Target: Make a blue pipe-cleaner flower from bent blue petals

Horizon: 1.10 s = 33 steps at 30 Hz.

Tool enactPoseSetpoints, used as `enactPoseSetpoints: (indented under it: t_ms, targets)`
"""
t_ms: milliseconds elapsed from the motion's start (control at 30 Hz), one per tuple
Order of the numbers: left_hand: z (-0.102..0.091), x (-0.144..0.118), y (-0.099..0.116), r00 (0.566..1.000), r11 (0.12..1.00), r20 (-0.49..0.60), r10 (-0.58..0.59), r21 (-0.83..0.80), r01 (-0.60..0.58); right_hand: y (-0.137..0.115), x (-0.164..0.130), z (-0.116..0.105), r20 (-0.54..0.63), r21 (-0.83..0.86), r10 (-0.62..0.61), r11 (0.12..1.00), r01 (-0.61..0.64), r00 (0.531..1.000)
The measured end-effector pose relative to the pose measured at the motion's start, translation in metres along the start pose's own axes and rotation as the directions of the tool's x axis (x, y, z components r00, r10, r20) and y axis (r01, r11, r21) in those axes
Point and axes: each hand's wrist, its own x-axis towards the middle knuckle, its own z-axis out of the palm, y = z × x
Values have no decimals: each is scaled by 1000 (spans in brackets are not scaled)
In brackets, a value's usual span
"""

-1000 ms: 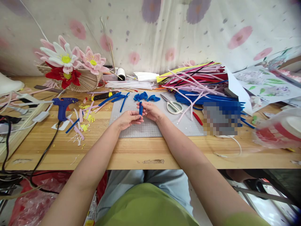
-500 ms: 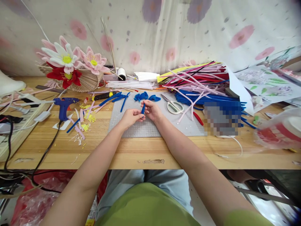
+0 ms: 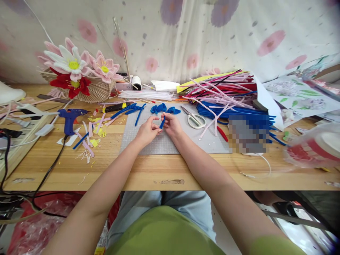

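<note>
Both hands (image 3: 159, 127) still pinch the blue pipe cleaner (image 3: 162, 123), now tilted.

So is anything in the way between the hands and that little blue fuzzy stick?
Nothing visible. Both the left hand and right hand already pinch the blue pipe cleaner piece between their fingertips, above the grey cutting mat.

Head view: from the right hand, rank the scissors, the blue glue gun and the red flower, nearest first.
1. Scissors, just to the outer side of the right hand, on the grey mat.
2. Blue glue gun, across on the left, past the left hand.
3. Red flower, far left at the back.
</note>
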Motion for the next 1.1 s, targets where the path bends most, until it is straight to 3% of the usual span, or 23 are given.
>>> enactPoseSetpoints:
  t_ms: [133, 267, 367, 467, 533, 600, 667, 767, 833, 900, 967, 1033, 1100]
  targets:
    - [5, -3, 6, 998, 978, 16, 68, 195, -69, 1, 3, -1, -85, -9, -26, 1000, 25, 996]
    - [6, -5, 6, 999, 955, -10, 51, 294, -46, -3, 6, -11, -15, -267, -156, 952, 147, 988]
    - [-5, -5, 3, 997, 883, -30, 69, 466, -47, -8, 11, -23, 63, -480, -214, 850, 218, 975]
    - [-20, -3, 0, 993, 809, -46, 104, 585, -58, -9, 17, -33, 89, -701, -291, 661, 267, 953]
    - [-28, -1, -2, 980, 771, -125, 157, 635, -43, -8, 21, -38, 99, -807, -360, 517, 287, 928]
    - [-36, 3, -6, 942, 723, -261, 208, 690, 32, -7, 25, -41, 83, -849, -421, 445, 285, 903]
    - [-44, 7, -12, 895, 680, -391, 215, 718, 150, -6, 27, -44, 36, -853, -455, 450, 265, 890]
    - [-55, 12, -22, 886, 678, -450, 110, 686, 264, -6, 28, -47, -44, -840, -489, 489, 233, 871]
    - [-60, 13, -25, 864, 707, -492, 104, 647, 284, -7, 25, -46, -38, -857, -541, 450, 250, 840]
    - [-63, 13, -24, 816, 750, -545, 193, 618, 235, -7, 18, -41, 39, -892, -623, 330, 307, 781]
    - [-64, 12, -20, 781, 781, -547, 301, 612, 128, -7, 9, -30, 184, -915, -693, 139, 379, 697]
    - [-61, 9, -14, 793, 781, -477, 379, 625, 2, -5, 0, -18, 386, -886, -660, -70, 459, 644]
    - [-55, 6, -8, 829, 755, -363, 426, 647, -105, -2, -5, -8, 522, -840, -577, -219, 497, 628]
